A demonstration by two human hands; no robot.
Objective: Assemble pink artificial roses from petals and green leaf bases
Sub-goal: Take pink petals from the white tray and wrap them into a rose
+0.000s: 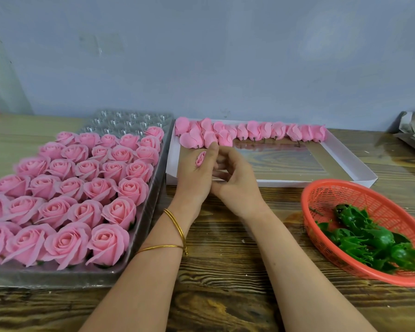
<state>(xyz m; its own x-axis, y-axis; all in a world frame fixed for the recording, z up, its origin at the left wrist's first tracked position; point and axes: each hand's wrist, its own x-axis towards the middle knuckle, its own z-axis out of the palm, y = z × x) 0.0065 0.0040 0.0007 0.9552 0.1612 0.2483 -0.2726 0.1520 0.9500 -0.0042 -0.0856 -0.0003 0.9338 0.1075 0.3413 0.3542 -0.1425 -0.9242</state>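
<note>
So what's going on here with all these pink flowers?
A person is making pink artificial roses by hand. The left hand holds a small pink bud, with the right hand curled close beside it; whether that one holds anything is unclear. Finished roses fill most of the tray on the left, loose petals line the far edge of the white box, and green leaf bases wait in the red basket.

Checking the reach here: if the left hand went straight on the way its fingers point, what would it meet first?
Probably the petals in the box, just ahead of the left hand; one fingertip seems nearly on them, depth unclear.
</note>
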